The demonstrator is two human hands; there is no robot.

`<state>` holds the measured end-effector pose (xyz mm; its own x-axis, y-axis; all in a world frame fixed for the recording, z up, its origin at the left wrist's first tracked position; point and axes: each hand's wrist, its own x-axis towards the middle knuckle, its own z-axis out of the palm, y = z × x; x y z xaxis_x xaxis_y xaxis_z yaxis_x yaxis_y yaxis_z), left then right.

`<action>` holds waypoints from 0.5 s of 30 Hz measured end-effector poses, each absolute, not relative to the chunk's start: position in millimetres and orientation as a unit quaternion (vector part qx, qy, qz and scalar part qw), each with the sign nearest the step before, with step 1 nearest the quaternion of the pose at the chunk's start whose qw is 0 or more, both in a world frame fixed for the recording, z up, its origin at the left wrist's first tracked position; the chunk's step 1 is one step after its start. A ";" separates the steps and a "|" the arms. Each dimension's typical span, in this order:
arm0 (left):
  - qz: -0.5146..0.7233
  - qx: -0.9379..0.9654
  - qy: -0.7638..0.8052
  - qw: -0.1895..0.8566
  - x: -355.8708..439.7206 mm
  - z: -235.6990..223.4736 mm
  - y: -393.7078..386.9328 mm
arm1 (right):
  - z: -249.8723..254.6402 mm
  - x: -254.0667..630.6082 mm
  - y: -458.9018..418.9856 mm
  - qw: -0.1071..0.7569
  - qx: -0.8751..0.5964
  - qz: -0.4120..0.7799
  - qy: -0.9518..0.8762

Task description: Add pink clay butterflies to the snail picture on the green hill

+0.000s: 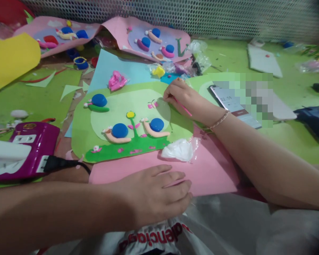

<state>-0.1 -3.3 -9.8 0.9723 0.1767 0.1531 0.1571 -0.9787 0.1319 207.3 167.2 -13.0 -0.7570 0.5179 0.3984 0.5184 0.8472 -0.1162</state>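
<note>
My right hand is closed around a thin pink stick, its tip at the right edge of the pale green oval on a green craft board. The board carries three clay snails with blue bottle-cap shells, a clay flower and a small pink butterfly just left of my fingertips. My left hand lies flat with fingers stretched on a pink sheet at the near edge. A bag of white clay sits between my two hands.
A magenta power strip with a black plug stands at the left. Two finished pink snail boards lie at the back beside a mesh wall. A phone is right of my hand, a dark tool at far right, and yellow paper at far left.
</note>
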 end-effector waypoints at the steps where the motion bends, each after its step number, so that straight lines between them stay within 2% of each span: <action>1: 0.082 0.991 0.086 0.060 -0.1 -9.9 -3.4 | -13.3 205.4 167.0 0.218 -0.284 0.000 -0.934; 7: 0.069 0.993 0.075 0.054 -0.4 -5.7 -1.4 | -21.2 186.0 165.1 0.254 -0.308 -0.034 -0.916; 15: 0.061 0.994 0.070 0.061 0.8 0.9 1.7 | -25.1 178.7 163.1 0.233 -0.318 -0.023 -0.919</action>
<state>0.8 1.7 0.9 0.9827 0.1470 0.1126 0.1321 -0.9827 0.1297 178.7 163.1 -25.1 -0.6889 0.5744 0.4420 0.5957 0.7962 -0.1062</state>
